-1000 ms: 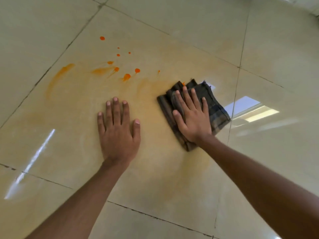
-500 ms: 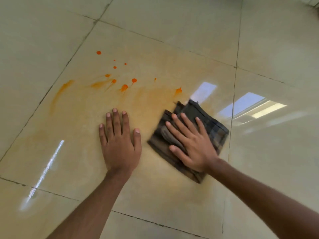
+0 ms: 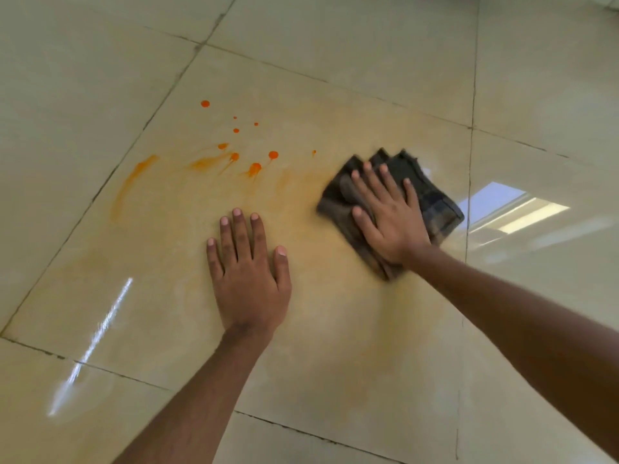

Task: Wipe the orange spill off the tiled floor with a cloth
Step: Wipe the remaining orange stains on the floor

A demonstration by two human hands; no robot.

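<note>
Orange drops (image 3: 254, 168) and a streaked orange smear (image 3: 135, 175) lie on the glossy cream floor tile (image 3: 335, 346), with a pale orange film spread across its middle. To the right of the drops is a folded dark checked cloth (image 3: 433, 195). My right hand (image 3: 390, 214) presses flat on the cloth with its fingers spread. The cloth is apart from the bright drops. Below the drops, my left hand (image 3: 248, 272) rests flat on the tile with its fingers apart and holds nothing.
Dark grout lines (image 3: 469, 195) border the stained tile on all sides. Window and ceiling-light reflections (image 3: 509, 209) glare on the tile to the right, and a bright streak (image 3: 97, 336) on the lower left.
My right hand has pushed the cloth away from me and to the right, over the spot where a separate orange drop showed half a second ago. My left hand has stayed planted.
</note>
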